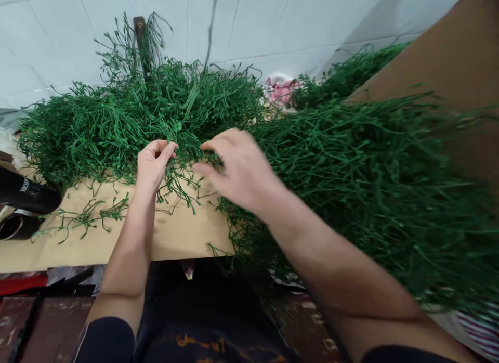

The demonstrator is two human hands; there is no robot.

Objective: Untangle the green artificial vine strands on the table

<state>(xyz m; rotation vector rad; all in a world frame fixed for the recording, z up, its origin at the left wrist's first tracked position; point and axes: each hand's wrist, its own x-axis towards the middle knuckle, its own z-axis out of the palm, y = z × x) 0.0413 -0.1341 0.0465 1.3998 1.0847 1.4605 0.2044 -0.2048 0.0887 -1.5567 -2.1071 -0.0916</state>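
Note:
My left hand (154, 157) is closed in a pinch at the front of a heap of thin green artificial stems (117, 113). Green stem pieces (177, 183) show right at its fingertips and hang just below them. My right hand (237, 168), smeared by motion, has thumb and forefinger apart with nothing visible between them. It is beside the left one, close to a second, larger pile of green stems (351, 170). One long pale stem (208, 46), blurred, rises from the heap behind the hands.
A cardboard sheet (195, 241) covers the worktop, with a few loose sprigs (93, 213) on it. At the left lie a black flask (27, 191) and a dark cup (17, 225). A large cardboard panel (448, 56) leans at the right. Behind is a white tiled wall (253, 20).

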